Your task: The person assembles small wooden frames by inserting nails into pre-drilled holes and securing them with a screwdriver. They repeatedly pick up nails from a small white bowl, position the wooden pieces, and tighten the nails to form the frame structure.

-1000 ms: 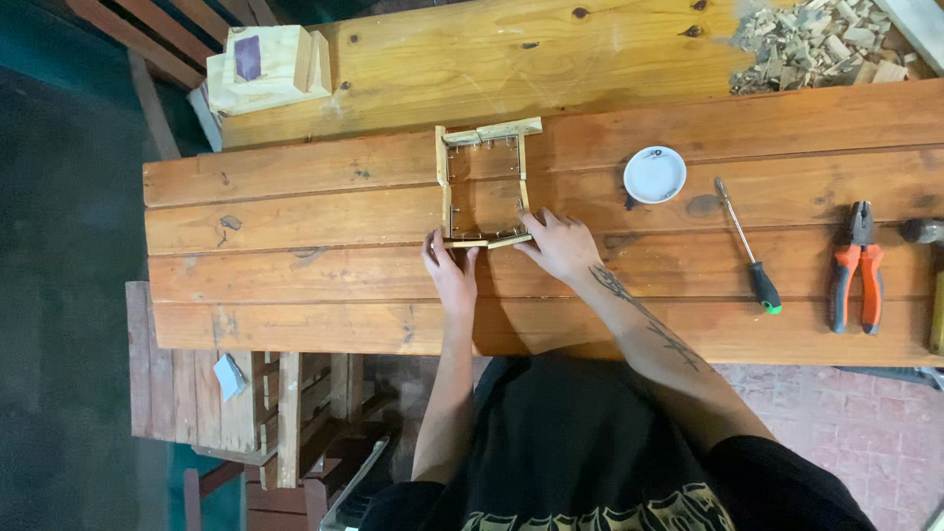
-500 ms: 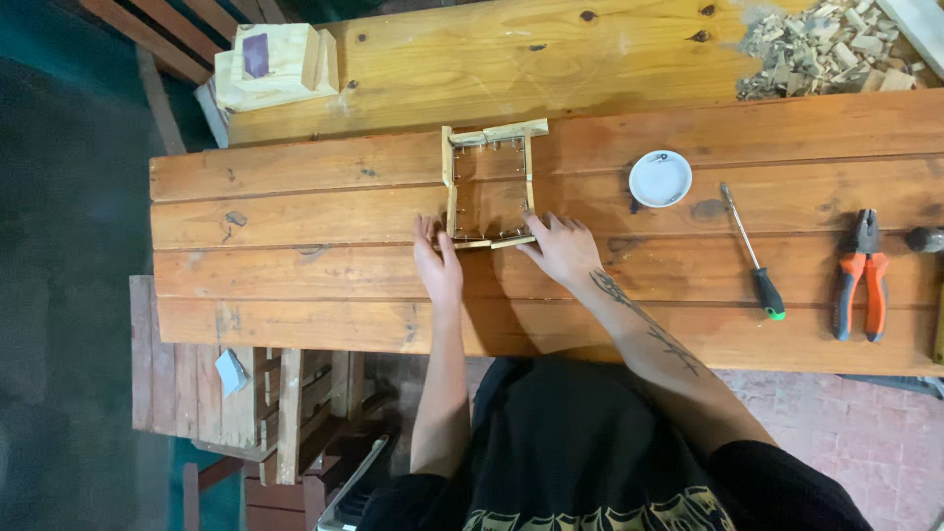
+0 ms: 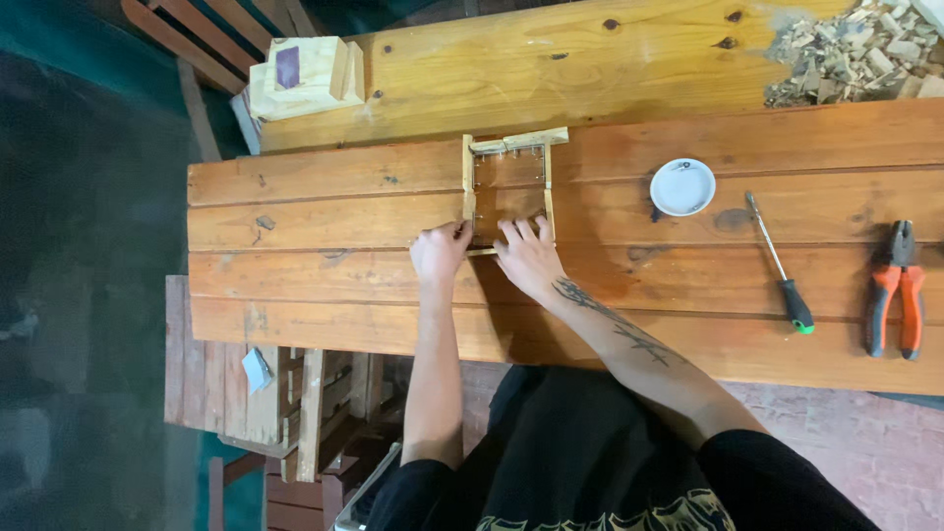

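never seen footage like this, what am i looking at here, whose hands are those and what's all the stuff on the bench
This is one view, from a camera worn on a person's head, looking straight down at their own two bare hands. There is no machine.

The surface is a workbench of wooden planks. Both hands rest on the near end of a small frame of thin wooden sticks: the left hand at its left corner, the right hand at its lower edge. Whether the fingers pinch it or only press on it is hard to tell.

To the right lie a small white round dish, a screwdriver with a dark handle, and orange-handled pliers. At the far edge sit a pale wooden block and a pile of wood chips.
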